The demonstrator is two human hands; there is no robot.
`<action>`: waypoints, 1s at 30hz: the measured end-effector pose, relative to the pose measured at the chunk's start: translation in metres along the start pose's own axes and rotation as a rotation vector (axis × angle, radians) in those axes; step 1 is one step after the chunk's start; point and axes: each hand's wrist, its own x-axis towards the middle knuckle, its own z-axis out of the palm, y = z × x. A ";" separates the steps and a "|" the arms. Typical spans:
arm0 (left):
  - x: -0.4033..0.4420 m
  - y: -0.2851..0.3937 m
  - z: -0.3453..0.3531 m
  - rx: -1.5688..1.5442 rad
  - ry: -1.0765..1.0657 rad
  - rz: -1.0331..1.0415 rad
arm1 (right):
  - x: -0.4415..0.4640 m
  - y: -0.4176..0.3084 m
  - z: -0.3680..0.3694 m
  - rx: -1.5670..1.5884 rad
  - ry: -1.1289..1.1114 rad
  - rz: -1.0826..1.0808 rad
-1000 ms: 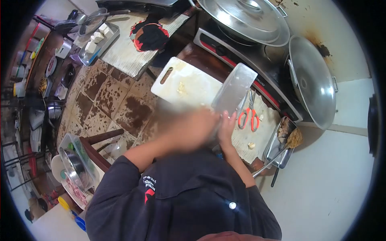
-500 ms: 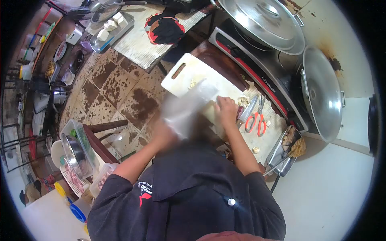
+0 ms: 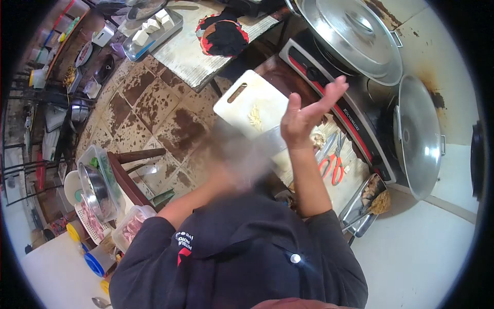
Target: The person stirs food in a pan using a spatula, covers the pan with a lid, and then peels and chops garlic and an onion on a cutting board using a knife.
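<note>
At the centre of the view, just ahead of the dark shirt (image 3: pixel 242 242), a translucent container (image 3: pixel 261 153) shows as a blur, its far end beside the right wrist. The left hand (image 3: pixel 226 171), also blurred, is against the container's near side; how far its fingers are closed cannot be told. Toward 2 o'clock, the right hand (image 3: pixel 304 122) is raised with fingers spread wide, holding nothing. At 12 o'clock a white cutting board (image 3: pixel 267 95) carries a small heap of pale slivers (image 3: pixel 254 117). Orange-handled scissors (image 3: pixel 337 156) lie on the table (image 3: pixel 352 186) at 3 o'clock, and a metal tray (image 3: pixel 366 221) with a wire skimmer (image 3: pixel 381 203) sits at 4 o'clock. The gas stove (image 3: pixel 346 114) stands at 2 o'clock, a lidded pan (image 3: pixel 355 41) upon it, with a large wok (image 3: pixel 424 139) at 3 o'clock. White blocks (image 3: pixel 153 26) fill part of a tray (image 3: pixel 163 37) at 11 o'clock; a tub of raw meat (image 3: pixel 135 222) is at 8 o'clock.
</note>
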 end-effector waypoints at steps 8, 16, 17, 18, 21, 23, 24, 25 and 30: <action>0.013 0.019 -0.014 -0.095 -0.162 -0.172 | -0.130 0.072 0.052 -0.153 -0.460 0.197; -0.002 0.043 -0.037 -0.650 -0.104 -0.076 | -0.163 -0.022 -0.083 0.295 -0.362 0.792; 0.004 0.055 -0.047 -0.696 -0.108 0.032 | -0.153 -0.031 -0.085 0.403 -0.511 0.905; 0.007 0.076 -0.060 -0.631 -0.021 0.179 | -0.147 -0.036 -0.086 0.515 -0.660 1.016; 0.025 0.121 -0.074 -0.434 0.168 0.545 | -0.141 -0.024 -0.076 0.840 -0.734 1.004; 0.033 0.122 -0.065 -0.334 0.184 0.681 | -0.115 -0.035 -0.078 0.802 -0.514 1.135; 0.036 0.124 -0.076 -0.223 0.083 0.707 | -0.109 -0.028 -0.084 0.832 -0.465 1.113; 0.039 0.129 -0.092 -0.115 -0.017 0.731 | -0.106 -0.024 -0.090 0.793 -0.449 1.144; 0.114 0.077 -0.058 0.035 0.086 0.429 | -0.117 0.022 -0.127 0.443 -0.655 1.314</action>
